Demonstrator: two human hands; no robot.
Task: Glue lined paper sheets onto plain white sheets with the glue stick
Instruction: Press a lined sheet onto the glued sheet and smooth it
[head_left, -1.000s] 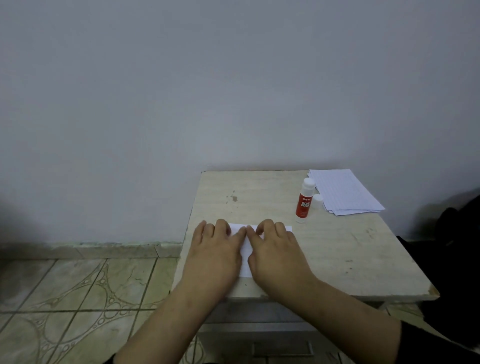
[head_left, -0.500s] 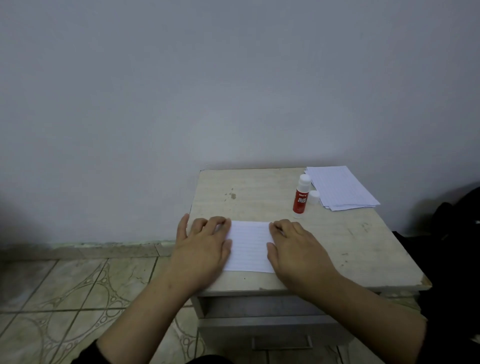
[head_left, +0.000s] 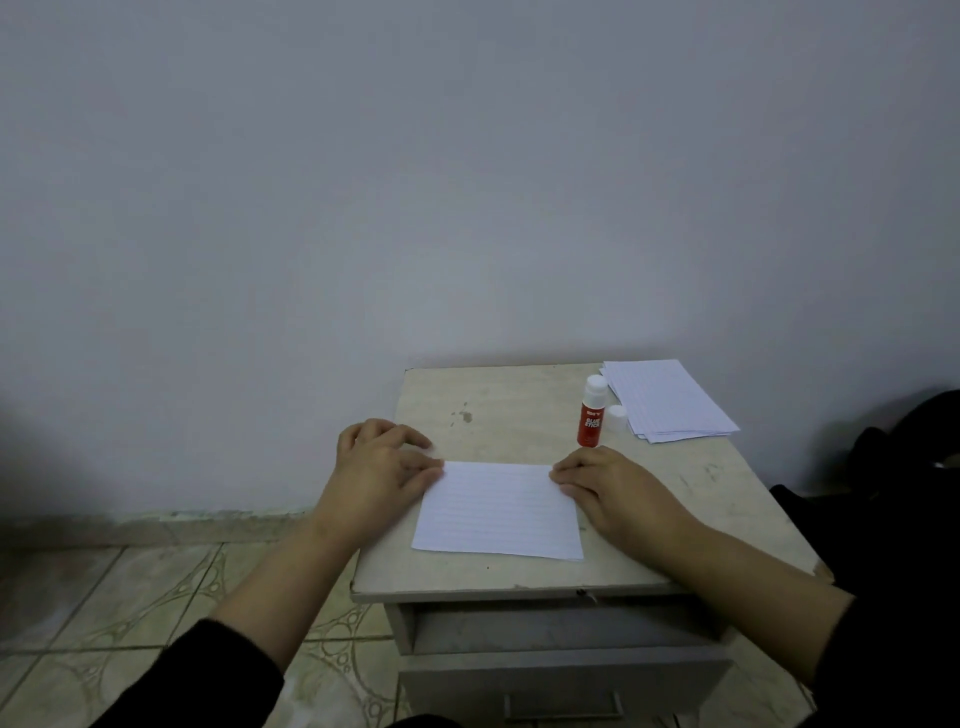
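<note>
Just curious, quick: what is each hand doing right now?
Left hand: open, fingertips on the lined sheet edge.
Right hand: open, fingers flat at the sheet's other edge.

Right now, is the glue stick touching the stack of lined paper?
Apart. The head view shows bare tabletop and a white cap between the glue stick and the stack.

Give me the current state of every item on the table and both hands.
Lined sheet: flat, front of table.
Glue stick: upright, uncapped.
Cap: off, beside the glue stick.
Paper stack: back right corner.
Left hand: touching sheet's left edge.
Right hand: touching sheet's right edge.
</note>
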